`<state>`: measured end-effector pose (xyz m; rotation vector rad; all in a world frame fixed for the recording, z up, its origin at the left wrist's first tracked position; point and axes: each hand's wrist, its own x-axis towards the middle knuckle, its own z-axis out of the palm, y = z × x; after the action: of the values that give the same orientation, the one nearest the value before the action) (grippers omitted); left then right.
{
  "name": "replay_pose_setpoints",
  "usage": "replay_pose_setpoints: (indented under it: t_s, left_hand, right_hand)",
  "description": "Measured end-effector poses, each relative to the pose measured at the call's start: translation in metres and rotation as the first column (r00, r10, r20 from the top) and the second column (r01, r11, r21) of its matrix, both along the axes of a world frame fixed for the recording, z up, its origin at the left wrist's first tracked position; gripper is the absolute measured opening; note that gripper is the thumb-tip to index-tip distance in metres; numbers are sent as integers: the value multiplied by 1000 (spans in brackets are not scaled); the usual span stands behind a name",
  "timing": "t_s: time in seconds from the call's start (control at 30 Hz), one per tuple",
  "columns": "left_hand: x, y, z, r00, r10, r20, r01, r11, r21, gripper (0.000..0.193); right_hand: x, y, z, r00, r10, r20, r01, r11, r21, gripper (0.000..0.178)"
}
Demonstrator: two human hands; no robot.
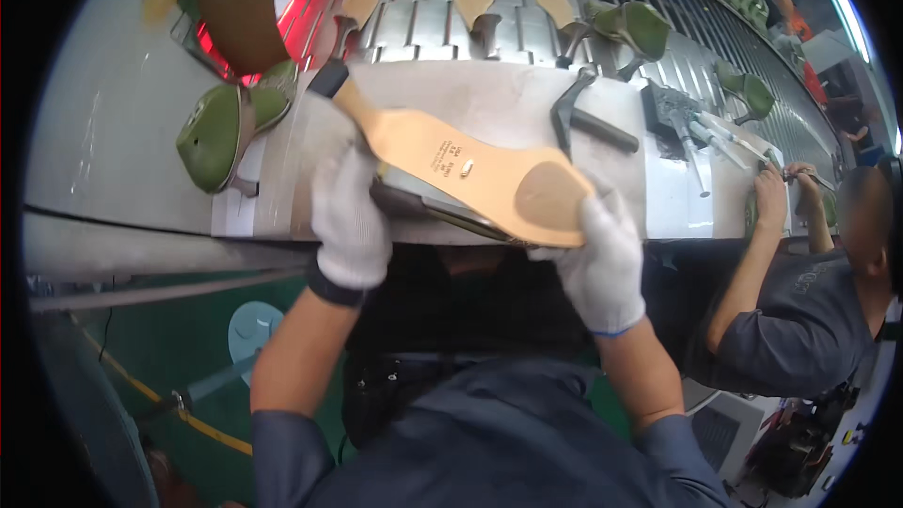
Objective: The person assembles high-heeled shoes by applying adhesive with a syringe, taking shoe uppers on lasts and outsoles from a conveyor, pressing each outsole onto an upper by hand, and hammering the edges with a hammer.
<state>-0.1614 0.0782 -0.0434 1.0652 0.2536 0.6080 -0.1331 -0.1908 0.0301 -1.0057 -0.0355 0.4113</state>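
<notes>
Between my two white-gloved hands is a high-heeled shoe [470, 165], turned with its tan sole upward. The sole bears small dark print and a darker oval patch at the toe end. My left hand [350, 212] is closed around the shoe near its heel end, where a dark heel tip [328, 78] points up and left; its fingers are partly hidden and blurred. At the toe end, my right hand [602, 259] grips the edge with the thumb on the sole side. Most of the upper is hidden underneath. A hammer [602, 130] with a dark handle lies beyond the toe.
A green heeled shoe [218, 136] lies on the bench at left, near a brown sheet [240, 9]. Tan-soled shoes [475, 5] rest along the slatted metal conveyor [414, 23]. At right are a dark block [670, 108] with brush-like tools and a co-worker [809, 301].
</notes>
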Motion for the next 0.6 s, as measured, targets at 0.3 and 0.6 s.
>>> replay_pose_setpoints:
  t_s: [0.3,0.6]
  left_hand:
    - [23,-6,61,978,-209,-23,175,743,646,10]
    - [23,-4,48,967,-249,47,208,887,413,65]
  right_hand:
    - [-2,25,41,566,468,678,283,662,-694,52]
    - [4,35,72,158,667,728,460,603,-652,53]
